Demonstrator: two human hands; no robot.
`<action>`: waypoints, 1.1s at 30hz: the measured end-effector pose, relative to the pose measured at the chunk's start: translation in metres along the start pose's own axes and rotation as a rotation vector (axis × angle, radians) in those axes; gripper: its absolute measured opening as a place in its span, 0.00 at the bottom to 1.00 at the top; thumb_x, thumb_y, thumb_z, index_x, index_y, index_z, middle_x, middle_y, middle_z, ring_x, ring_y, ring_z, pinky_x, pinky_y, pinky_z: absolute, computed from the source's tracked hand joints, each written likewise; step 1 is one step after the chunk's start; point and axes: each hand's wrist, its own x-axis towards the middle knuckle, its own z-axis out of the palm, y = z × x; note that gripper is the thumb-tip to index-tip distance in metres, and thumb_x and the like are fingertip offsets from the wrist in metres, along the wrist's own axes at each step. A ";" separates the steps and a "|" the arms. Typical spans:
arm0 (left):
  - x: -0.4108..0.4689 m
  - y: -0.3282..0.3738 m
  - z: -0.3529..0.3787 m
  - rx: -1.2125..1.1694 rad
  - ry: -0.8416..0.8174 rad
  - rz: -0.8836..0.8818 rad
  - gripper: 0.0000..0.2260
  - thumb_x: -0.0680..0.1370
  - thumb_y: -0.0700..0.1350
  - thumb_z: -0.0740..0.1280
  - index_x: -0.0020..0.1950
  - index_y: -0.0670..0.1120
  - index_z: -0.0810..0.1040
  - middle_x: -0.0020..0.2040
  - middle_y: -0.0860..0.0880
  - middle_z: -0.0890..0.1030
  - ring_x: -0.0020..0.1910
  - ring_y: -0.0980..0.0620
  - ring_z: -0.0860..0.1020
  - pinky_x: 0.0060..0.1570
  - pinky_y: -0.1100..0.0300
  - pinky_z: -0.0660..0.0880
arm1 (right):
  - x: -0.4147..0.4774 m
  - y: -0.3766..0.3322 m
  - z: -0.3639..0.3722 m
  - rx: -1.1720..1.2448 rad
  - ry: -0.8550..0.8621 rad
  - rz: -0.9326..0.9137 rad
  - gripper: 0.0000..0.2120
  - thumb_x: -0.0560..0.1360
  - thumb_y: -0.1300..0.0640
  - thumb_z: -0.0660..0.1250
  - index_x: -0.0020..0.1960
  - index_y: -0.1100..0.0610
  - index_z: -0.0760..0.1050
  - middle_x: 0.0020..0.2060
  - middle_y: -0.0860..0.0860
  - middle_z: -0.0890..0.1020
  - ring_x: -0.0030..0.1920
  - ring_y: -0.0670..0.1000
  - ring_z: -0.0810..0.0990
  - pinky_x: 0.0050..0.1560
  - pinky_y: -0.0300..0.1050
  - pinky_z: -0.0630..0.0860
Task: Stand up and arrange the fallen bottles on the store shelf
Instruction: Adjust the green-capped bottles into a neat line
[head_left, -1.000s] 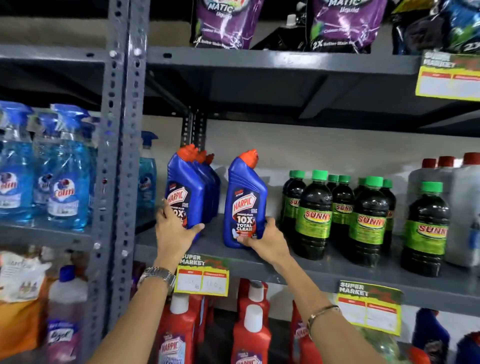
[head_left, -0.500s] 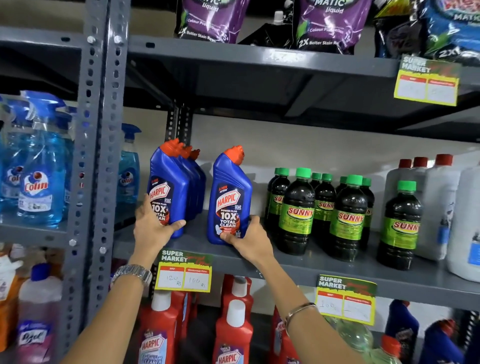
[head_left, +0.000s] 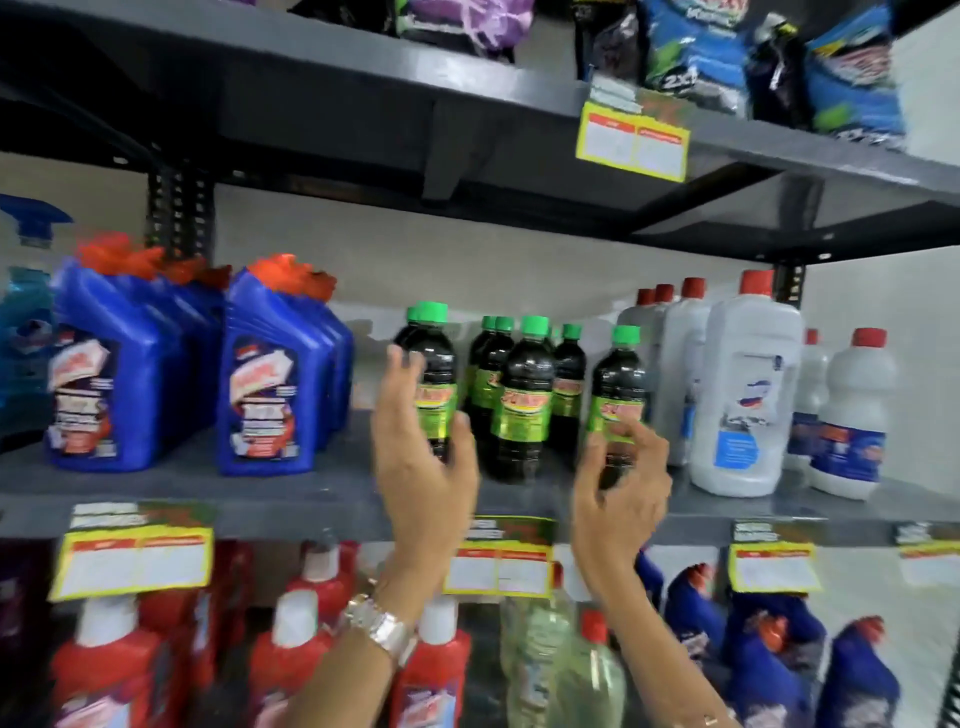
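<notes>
Mostly done: blue bottles (head_left: 270, 374) upright on the shelf (head_left: 260, 493). Left hand (head_left: 421, 452), half open, reaches the leftmost dark bottle (head_left: 434, 374); right hand (head_left: 621, 493) pinches another dark bottle (head_left: 618, 384). Both upright, need aligning.

Both forearms rise from the bottom edge, bare, angled up and slightly inward. The left hand (head_left: 423, 467) is held upright, palm turned to the right, its fingers (head_left: 397, 371) spread and extended upward with the thumb apart from them, in a loose uncurled cup. A metal watch (head_left: 382, 629) sits on the left wrist. The right hand (head_left: 621, 488) is lower, back toward the camera, its fingers (head_left: 641, 434) curled inward. Motion blur hides whether either hand actually touches anything.
</notes>
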 end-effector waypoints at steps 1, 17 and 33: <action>-0.019 0.019 0.025 -0.047 -0.086 -0.016 0.24 0.75 0.39 0.64 0.71 0.42 0.64 0.73 0.44 0.63 0.72 0.56 0.60 0.70 0.63 0.56 | 0.017 0.022 -0.017 -0.040 0.086 0.052 0.14 0.74 0.53 0.62 0.57 0.58 0.71 0.44 0.47 0.76 0.43 0.51 0.77 0.50 0.50 0.71; -0.131 0.110 0.254 -0.002 -0.663 -0.333 0.45 0.73 0.46 0.70 0.76 0.45 0.40 0.78 0.47 0.47 0.75 0.49 0.51 0.69 0.57 0.58 | 0.186 0.261 -0.181 -0.553 -0.389 0.587 0.44 0.65 0.48 0.75 0.70 0.64 0.56 0.66 0.63 0.67 0.66 0.64 0.68 0.62 0.57 0.67; -0.135 0.107 0.259 0.094 -0.642 -0.315 0.44 0.72 0.46 0.72 0.76 0.50 0.45 0.75 0.48 0.58 0.72 0.50 0.60 0.62 0.54 0.69 | 0.180 0.274 -0.178 -0.536 -0.265 0.547 0.33 0.67 0.43 0.72 0.65 0.57 0.67 0.59 0.58 0.79 0.57 0.60 0.78 0.52 0.55 0.74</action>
